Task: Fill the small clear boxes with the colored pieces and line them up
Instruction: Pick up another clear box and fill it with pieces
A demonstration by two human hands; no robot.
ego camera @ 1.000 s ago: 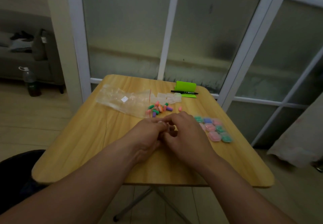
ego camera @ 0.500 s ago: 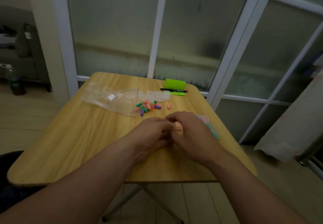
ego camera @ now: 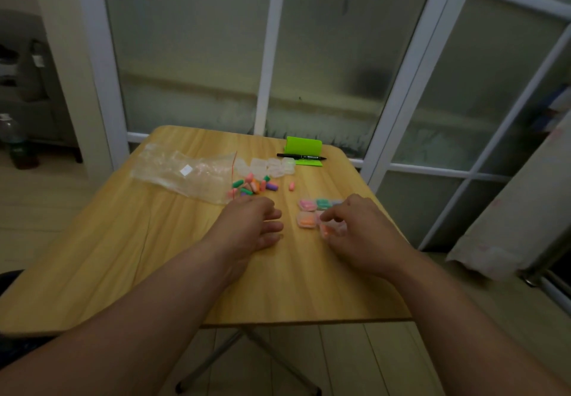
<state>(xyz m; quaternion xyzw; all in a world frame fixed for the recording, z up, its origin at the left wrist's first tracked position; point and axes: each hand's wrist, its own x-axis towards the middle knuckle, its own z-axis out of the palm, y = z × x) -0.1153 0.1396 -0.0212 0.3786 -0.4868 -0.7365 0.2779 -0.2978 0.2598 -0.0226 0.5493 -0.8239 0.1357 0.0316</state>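
My right hand (ego camera: 358, 232) pinches a filled box (ego camera: 328, 230); left hand (ego camera: 250, 225) lies slack, empty. Risk — a nudge scatters the row (ego camera: 307, 219)

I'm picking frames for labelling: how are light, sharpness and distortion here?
Head view: dim, flat light, no glare on the table; the wide-angle lens bows the door frame; the right hand and the box it holds are motion-smeared; the loose colored pieces look fairly legible.

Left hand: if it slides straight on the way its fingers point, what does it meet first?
The left hand would probably meet the small clear plastic box of orange pieces, at the filled group's left edge; depth is unclear.
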